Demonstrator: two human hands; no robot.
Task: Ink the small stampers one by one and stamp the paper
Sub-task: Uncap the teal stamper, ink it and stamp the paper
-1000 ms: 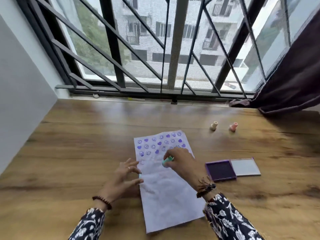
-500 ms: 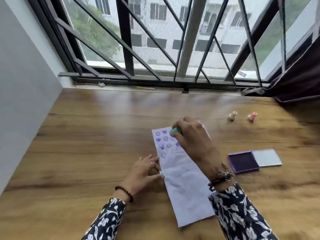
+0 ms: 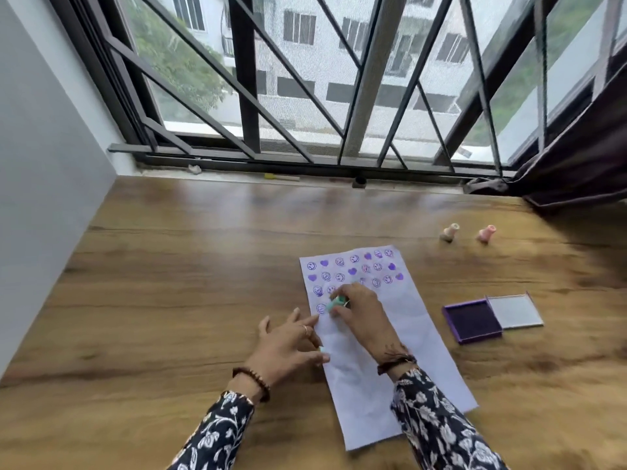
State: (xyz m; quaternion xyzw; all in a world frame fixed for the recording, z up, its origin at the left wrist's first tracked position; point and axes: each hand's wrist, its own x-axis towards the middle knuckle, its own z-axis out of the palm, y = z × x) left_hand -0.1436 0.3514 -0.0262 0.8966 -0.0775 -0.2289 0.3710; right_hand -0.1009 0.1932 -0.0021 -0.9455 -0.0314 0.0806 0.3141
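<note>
A white paper (image 3: pixel 390 351) lies on the wooden table (image 3: pixel 169 300), its far part covered with purple smiley and heart prints. My right hand (image 3: pixel 356 313) grips a small teal stamper (image 3: pixel 336 304) and holds it on the paper just below the printed rows. My left hand (image 3: pixel 288 344) rests flat on the paper's left edge, with something small and teal under its fingertips. The purple ink pad (image 3: pixel 473 321) lies open to the right, its lid (image 3: pixel 514 312) beside it. A cream stamper (image 3: pixel 449 232) and a pink stamper (image 3: pixel 486 234) stand further back.
A barred window (image 3: pixel 339 79) runs along the table's far edge. A grey wall (image 3: pixel 40 164) bounds the left side. A dark curtain (image 3: pixel 583 157) hangs at the right and touches the table's far corner.
My right hand has come back from the paper's far end towards me with the teal stamper, now low among the rows. My left hand stays on the paper's edge.
</note>
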